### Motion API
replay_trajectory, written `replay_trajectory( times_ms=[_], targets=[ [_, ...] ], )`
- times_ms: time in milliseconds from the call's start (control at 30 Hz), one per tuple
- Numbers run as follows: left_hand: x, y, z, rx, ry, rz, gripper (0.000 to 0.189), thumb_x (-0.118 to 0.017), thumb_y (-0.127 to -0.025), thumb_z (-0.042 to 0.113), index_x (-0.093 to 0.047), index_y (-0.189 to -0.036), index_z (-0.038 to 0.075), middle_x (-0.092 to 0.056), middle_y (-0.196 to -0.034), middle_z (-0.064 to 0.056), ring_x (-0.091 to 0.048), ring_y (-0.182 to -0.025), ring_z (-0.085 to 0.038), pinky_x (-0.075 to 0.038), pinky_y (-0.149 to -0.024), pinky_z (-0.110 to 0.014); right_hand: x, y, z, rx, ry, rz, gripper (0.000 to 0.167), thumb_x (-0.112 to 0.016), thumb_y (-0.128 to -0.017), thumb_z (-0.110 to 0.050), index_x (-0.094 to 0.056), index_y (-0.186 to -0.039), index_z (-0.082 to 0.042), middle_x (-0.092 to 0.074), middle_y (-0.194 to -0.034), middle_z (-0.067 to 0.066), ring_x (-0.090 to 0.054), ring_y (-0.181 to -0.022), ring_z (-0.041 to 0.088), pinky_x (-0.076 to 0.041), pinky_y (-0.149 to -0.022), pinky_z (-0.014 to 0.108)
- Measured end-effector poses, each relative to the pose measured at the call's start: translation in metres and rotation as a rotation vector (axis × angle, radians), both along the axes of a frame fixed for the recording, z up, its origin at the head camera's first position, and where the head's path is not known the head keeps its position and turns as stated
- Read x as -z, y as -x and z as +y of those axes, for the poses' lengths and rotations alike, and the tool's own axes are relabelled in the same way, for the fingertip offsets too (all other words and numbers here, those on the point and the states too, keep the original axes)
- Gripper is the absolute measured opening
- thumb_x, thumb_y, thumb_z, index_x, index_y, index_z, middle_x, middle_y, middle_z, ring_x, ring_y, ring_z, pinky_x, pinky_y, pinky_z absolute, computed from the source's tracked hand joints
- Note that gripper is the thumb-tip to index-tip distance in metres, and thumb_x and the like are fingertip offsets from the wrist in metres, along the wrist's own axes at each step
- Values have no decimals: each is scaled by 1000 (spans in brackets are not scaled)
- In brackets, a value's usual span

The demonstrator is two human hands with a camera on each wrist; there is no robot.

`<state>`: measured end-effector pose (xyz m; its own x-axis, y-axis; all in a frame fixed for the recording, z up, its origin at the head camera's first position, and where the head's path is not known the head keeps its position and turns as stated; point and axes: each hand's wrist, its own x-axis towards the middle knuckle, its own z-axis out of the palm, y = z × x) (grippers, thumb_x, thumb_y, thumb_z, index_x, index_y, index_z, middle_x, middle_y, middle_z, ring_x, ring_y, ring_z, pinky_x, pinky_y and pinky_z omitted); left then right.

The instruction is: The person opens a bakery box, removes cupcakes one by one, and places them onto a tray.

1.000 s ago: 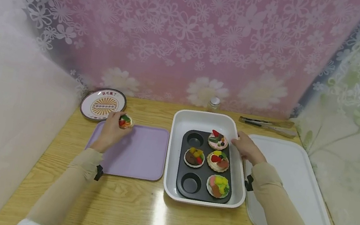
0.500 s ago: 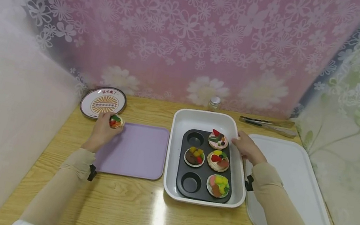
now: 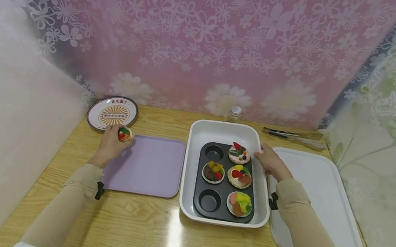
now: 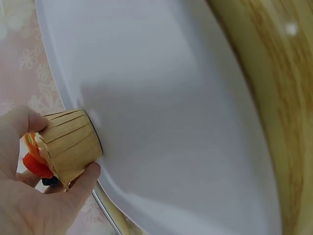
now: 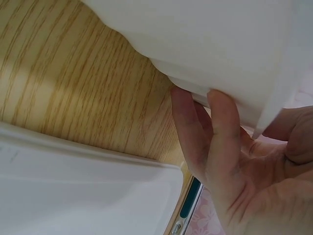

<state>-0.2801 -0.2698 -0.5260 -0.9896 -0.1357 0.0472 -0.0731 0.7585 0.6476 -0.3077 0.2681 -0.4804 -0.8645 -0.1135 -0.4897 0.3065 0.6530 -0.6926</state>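
My left hand point(image 3: 112, 143) grips a fruit-topped cupcake point(image 4: 73, 142) in a tan pleated cup, over the far left corner of the purple tray point(image 3: 152, 168). In the left wrist view the cup's base is right at the tray's surface, with thumb and fingers around its sides. My right hand point(image 3: 272, 162) holds the right rim of the white basin point(image 3: 216, 131), thumb over the edge and fingers against the outer wall in the right wrist view. Inside the basin lies a black muffin pan point(image 3: 220, 210) with several fruit-topped cakes point(image 3: 239, 176) and two bare cups point(image 3: 210, 200).
A patterned plate point(image 3: 114, 113) stands behind the purple tray, close to my left hand. To the right of the basin is a white tray point(image 3: 321, 198), partly under my right arm. Tongs point(image 3: 295, 137) and a small jar point(image 3: 235, 113) lie along the back wall.
My left hand has moved left with the cupcake, to the purple tray's far left corner, and has slowed there. The right hand keeps its place on the basin's rim.
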Motion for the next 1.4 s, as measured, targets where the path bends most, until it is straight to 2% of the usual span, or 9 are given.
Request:
replay_trajectory(
  times_ms=[433, 567, 700, 800, 933, 1067, 1233, 1400],
  targets=[
    [-1, 1, -2, 10, 8, -30, 74, -73, -94, 25, -40, -154, -3, -38, -147, -33, -48, -131, -49, -43, -116, -61, 0, -4, 1, -13, 14, 25, 63, -36, -114, -27, -12, -168, -7, -24, -168, 32, -42, -144, 54, -55, -98, 64],
    [-11, 2, 3, 21, 54, 36, 78, -75, -92, 26, -41, -156, 0, -36, -154, -32, -38, -142, -50, -38, -117, -63, 1, -3, 1, -15, 14, 28, 62, -36, -114, -26, -13, -168, -6, -25, -168, 32, -42, -144, 54, -54, -98, 64],
    [-28, 9, 19, 46, 54, 115, 78, -75, -93, 30, -41, -158, 4, -32, -162, -27, -29, -152, -48, -32, -122, -64, 2, -3, 3, -8, 19, 22, 62, -37, -114, -27, -13, -168, -8, -24, -169, 30, -41, -145, 53, -54, -98, 64],
    [-42, 15, 38, 88, -2, 140, 78, -74, -95, 34, -40, -161, 9, -32, -164, -23, -30, -153, -45, -33, -122, -65, 2, -2, 4, -6, 22, 18, 62, -37, -115, -28, -12, -169, -8, -24, -169, 30, -42, -143, 51, -55, -93, 59],
    [-57, 21, 69, 182, -81, 179, 74, -73, -96, 33, -42, -160, 15, -37, -163, -19, -35, -152, -42, -35, -121, -64, 3, -2, 4, -1, 26, 16, 61, -38, -115, -29, -15, -167, -8, -28, -166, 30, -46, -135, 47, -54, -79, 47],
    [-69, 22, 103, 317, -130, 201, 69, -73, -97, 28, -45, -157, 11, -44, -160, -18, -41, -150, -41, -34, -122, -63, 5, -2, 4, 9, 32, 20, 58, -39, -115, -29, -20, -165, -7, -32, -163, 30, -48, -127, 43, -51, -73, 40],
    [-78, 17, 144, 469, -125, 159, 66, -74, -98, 25, -47, -155, 7, -51, -158, -17, -47, -148, -38, -38, -122, -58, 8, -2, 4, 22, 31, 26, 55, -39, -115, -27, -22, -163, -5, -32, -163, 29, -48, -130, 45, -52, -77, 45],
    [-79, 15, 175, 551, -170, 134, 67, -75, -98, 26, -47, -156, 9, -52, -158, -15, -47, -148, -38, -38, -123, -57, 9, -2, 4, 34, 32, 33, 56, -39, -115, -28, -21, -164, -7, -29, -166, 29, -45, -140, 49, -54, -89, 56]
  ],
)
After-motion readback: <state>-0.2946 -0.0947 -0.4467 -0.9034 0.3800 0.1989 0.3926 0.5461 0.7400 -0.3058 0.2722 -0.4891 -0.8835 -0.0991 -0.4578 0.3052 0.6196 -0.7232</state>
